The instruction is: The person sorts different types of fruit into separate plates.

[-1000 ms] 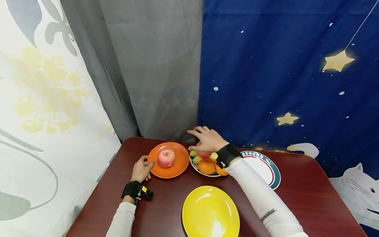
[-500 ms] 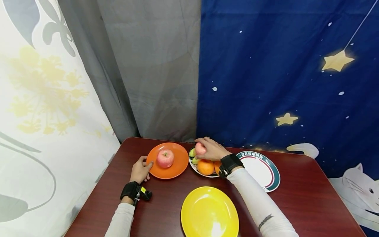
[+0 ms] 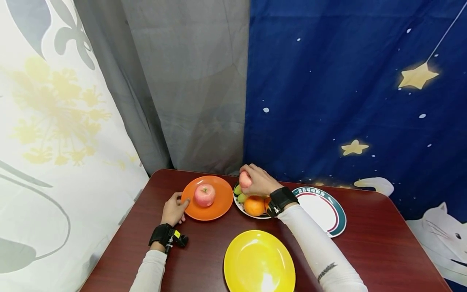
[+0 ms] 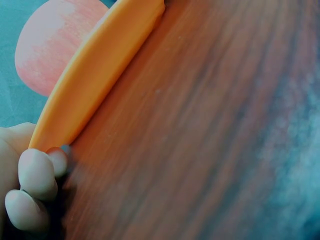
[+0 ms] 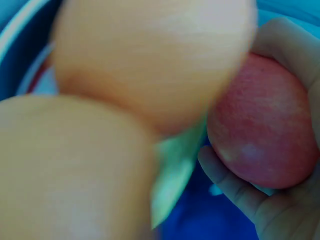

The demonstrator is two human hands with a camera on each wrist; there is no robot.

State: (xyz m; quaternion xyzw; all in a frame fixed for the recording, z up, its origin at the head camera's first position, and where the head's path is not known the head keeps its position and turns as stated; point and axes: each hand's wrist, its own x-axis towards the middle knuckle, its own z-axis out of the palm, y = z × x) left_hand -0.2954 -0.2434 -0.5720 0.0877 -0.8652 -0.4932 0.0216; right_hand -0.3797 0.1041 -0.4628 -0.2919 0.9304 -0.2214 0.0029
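Note:
In the head view my left hand (image 3: 174, 210) pinches the left rim of an orange plate (image 3: 220, 205), thumb on top; the left wrist view shows curled fingertips (image 4: 37, 172) under the plate's edge (image 4: 100, 75). A red apple (image 3: 204, 195) sits on that plate. Above the patterned fruit plate (image 3: 260, 217), my right hand (image 3: 260, 182) grips a second apple (image 3: 245, 179), its fingers and thumb wrapped round the fruit (image 5: 265, 125) in the right wrist view. Oranges (image 3: 254, 206) and green fruit (image 3: 242, 198) lie on the patterned plate, partly hidden by the hand and wrist.
A yellow plate (image 3: 259, 261) lies at the table's front middle. Behind the right forearm is a white plate (image 3: 319, 209) with a green rim. Curtains (image 3: 204, 121) hang right behind the far edge of the brown table (image 3: 379, 239).
My right hand came down from over the fruit plate, took hold of an apple there and has raised it slightly. The left hand stays on the orange plate's rim.

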